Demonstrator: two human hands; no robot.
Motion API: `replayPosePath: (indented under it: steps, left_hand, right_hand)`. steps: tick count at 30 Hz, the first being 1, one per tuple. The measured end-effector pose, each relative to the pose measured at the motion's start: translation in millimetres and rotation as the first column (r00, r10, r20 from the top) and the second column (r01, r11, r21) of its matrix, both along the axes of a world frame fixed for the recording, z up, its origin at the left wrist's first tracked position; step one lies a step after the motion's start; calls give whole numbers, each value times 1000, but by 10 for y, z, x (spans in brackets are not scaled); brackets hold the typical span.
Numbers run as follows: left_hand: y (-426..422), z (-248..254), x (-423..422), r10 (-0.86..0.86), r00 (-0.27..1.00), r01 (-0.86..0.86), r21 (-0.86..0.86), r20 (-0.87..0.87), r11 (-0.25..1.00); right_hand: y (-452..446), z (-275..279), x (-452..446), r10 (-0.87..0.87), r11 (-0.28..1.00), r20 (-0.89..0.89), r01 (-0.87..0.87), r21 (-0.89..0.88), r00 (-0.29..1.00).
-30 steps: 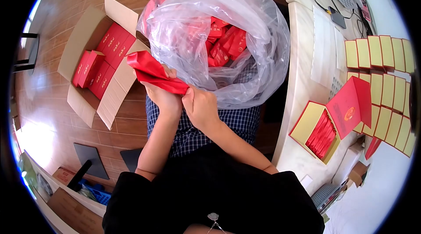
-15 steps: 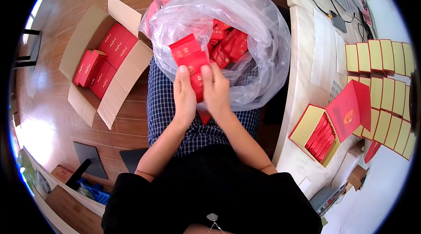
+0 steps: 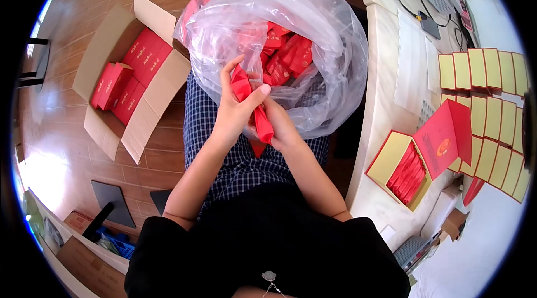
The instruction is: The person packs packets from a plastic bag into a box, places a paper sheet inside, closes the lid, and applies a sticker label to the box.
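Observation:
Between my two hands is a small stack of red packets, turned edge-on and slanting over my lap. My left hand grips the stack from the left, its thumb lying across and its fingers reaching around the far end. On the other side my right hand holds the lower end, its fingers partly hidden behind the packets. Just beyond, a large clear plastic bag stands open on my lap, with many loose red packets in it.
On the right-hand table, an open red gift box contains a row of red packets. Several yellow-and-red boxes stand behind it. An open carton of red boxes sits on the floor at left. A cable and small black device lie farther back.
The packets were fanned face-up before and are now gathered and turned edge-on. My left hand has shifted its grip, moving its thumb across them; my right hand has slid slightly lower.

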State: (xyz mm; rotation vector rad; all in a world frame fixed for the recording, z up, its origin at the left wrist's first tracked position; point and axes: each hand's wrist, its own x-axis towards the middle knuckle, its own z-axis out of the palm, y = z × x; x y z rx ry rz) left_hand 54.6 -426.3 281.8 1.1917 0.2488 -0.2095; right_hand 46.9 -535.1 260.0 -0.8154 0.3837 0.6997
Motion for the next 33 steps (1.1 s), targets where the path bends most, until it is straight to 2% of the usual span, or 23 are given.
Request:
replayPosePath:
  steps: [1,2,4,6,8,9,10,11,12,13,14,15,16,18,22,24,25,26,27,28,30,32,33]
  left_hand:
    - [-40,2,-25,-2,1000,2,7,-12,1000]
    - [-64,0,-43,-3,1000,3,15,-22,1000]
    - [-96,-42,-81,-19,999,19,3,-31,1000]
    - [-128,-43,-105,-4,998,-2,-88,-66,996]
    - [-180,-148,-132,-7,999,2,-92,-49,996]
    - [-217,-196,-147,-28,999,24,-101,-42,995]
    - [-229,-222,-151,-47,998,43,-109,-35,993]
    - [-210,-237,-139,-56,994,46,-114,-94,992]
    - [-187,-262,-122,-45,994,34,-114,-98,993]
    - [-161,-301,-108,-3,987,-15,-114,-161,993]
    - [-131,-345,-104,38,974,-64,-110,-224,992]
    - [-101,-398,-112,57,969,-88,-120,-241,989]
    - [-64,-448,-123,67,967,-99,-118,-248,988]
    - [2,-476,-116,48,949,-100,-154,-311,983]
    - [105,-394,-79,22,914,-115,-207,-404,972]
    - [139,-461,-56,36,934,-111,-195,-355,975]
    - [152,-510,-47,45,951,-103,-177,-305,979]
    - [162,-567,-24,39,950,-100,-183,-310,978]
    - [171,-628,14,51,963,-91,-142,-264,986]
    - [165,-660,29,58,975,-81,-99,-215,992]
    - [171,-543,56,-9,976,-12,-91,-219,996]
    - [169,-538,68,-166,982,168,17,-88,986]
    - [191,-481,77,-243,966,239,-45,-91,970]
  right_hand:
    - [43,9,-18,-135,985,38,138,-99,990]
    - [35,-10,-22,-133,985,37,136,-102,990]
    - [11,-96,-24,-265,959,-37,260,-118,963]
    - [-10,-177,8,-303,945,-19,297,-139,953]
    - [-47,-333,49,-377,910,15,374,-179,926]
    - [-173,-634,88,-289,898,145,321,-301,946]
    - [-156,-481,190,-278,834,229,353,-425,933]
    - [-123,-327,310,-252,752,310,387,-534,917]
    - [-227,-572,520,-134,570,509,486,-662,850]
    - [-331,-817,728,10,309,634,600,-737,773]
    - [-454,-957,921,185,-16,573,585,-811,798]
    - [-562,-1136,1094,258,-178,580,628,-758,773]
    - [-624,-1051,1219,198,-128,415,444,-887,888]
    - [-746,-1115,1339,220,-89,308,333,-939,926]
    - [-815,-1194,1386,241,-2,289,298,-955,927]
    - [-837,-1206,1244,205,312,447,374,-873,871]
    - [-806,-1173,1116,199,365,532,442,-819,823]
    - [-672,-761,954,97,547,400,287,-786,911]
    - [-612,-659,814,66,636,451,310,-707,890]
    - [-547,-486,692,44,710,416,264,-652,908]
    - [-433,-266,469,116,796,465,198,-572,878]
    - [-369,-119,318,237,806,427,69,-588,873]
    - [-376,-57,293,234,804,430,75,-589,872]
